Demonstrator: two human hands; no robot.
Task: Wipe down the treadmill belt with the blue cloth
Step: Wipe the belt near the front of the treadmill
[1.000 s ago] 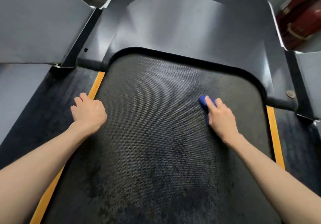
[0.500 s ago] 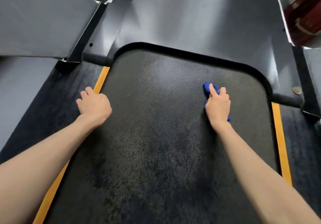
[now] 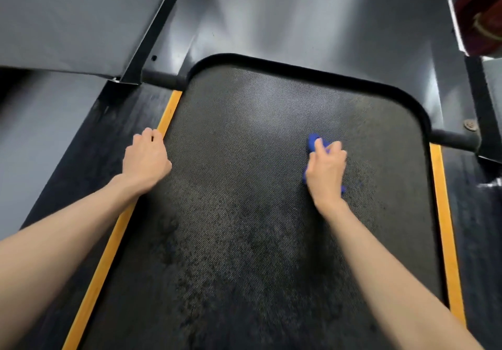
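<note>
Right hand (image 3: pixel 326 170) is pressed palm-down on the blue cloth (image 3: pixel 313 142), fingers curled over it, pinning it flat to the treadmill belt (image 3: pixel 244 214). Cloth is bunched; only a blue lobe past the fingertips and a sliver at the wrist side show, so I can't tell its full outline. It sits in the front-right part of the belt, near the curved lip of the motor cover (image 3: pixel 298 23), and clear of the right yellow stripe (image 3: pixel 445 227).

Left hand (image 3: pixel 145 159) holds nothing. It's loosely curled, knuckles down, resting at the belt's left edge with the fingers on the left yellow stripe (image 3: pixel 114 241). Looks like bracing, not wiping.

Key relation: the belt's long axis runs from the motor cover back toward the person, and most of the unwiped-looking surface lies behind and left of the cloth. The mottled dark patches at centre and nearer the person are my guess for what remains. So the next stroke probably pulls back along the long axis or sweeps left across the belt. Right hand does it; left is well apart from the cloth.

Risk: cloth is wadded, so contact area is small.
</note>
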